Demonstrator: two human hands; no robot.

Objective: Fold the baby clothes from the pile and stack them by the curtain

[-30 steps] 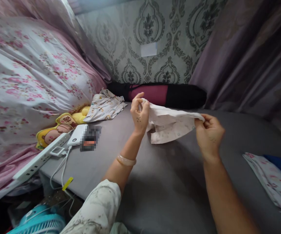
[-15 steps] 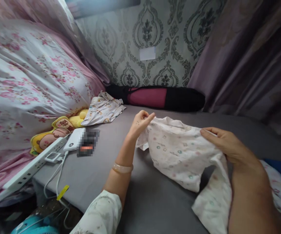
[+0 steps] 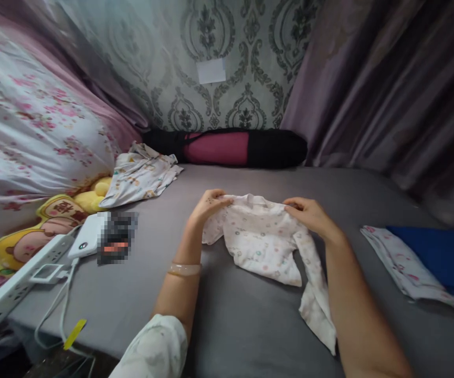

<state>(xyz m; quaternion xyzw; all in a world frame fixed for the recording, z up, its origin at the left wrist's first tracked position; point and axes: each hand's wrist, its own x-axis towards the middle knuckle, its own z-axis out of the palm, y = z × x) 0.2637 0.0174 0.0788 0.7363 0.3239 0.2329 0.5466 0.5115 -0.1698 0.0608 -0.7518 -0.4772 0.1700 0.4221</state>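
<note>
A small white long-sleeved baby shirt (image 3: 260, 241) with a pale print lies spread on the grey sheet (image 3: 250, 325), its neckline away from me. My left hand (image 3: 210, 206) pinches its left shoulder. At the other shoulder, my right hand (image 3: 307, 212) grips the cloth between thumb and fingers. The right sleeve trails toward me along my right forearm; the left sleeve is partly hidden behind my left hand and wrist.
A crumpled printed cloth (image 3: 142, 176) lies at the back left, near yellow plush toys (image 3: 25, 244). A power strip (image 3: 22, 286) and white power bank (image 3: 88, 236) sit at left. Folded blue fabric (image 3: 439, 257) lies at right. A black-and-maroon long bag (image 3: 227, 148) lines the wall.
Both hands have lowered the shirt from the air onto the sheet and moved it away from me. My view has shifted right, showing more of the folded fabric.
</note>
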